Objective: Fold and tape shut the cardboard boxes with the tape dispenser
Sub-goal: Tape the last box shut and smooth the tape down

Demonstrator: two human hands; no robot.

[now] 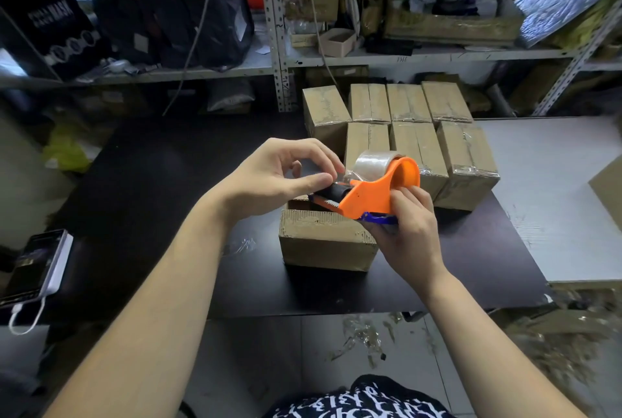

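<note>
An orange tape dispenser [373,194] with a roll of clear tape [377,163] is held above a small cardboard box [323,242] on the dark table [161,182]. My right hand [404,232] grips its blue handle from below. My left hand [282,172] pinches the loose end of the tape at the dispenser's black roller. The box stands under both hands, its far side hidden by the dispenser. Several taped boxes [404,135] stand in two rows behind.
A phone on a white power bank [40,266] with a cable lies at the table's left edge. Metal shelves [279,47] full of bags and boxes rise behind. A grey table [555,189] adjoins at right. Tape scraps [370,333] litter the floor.
</note>
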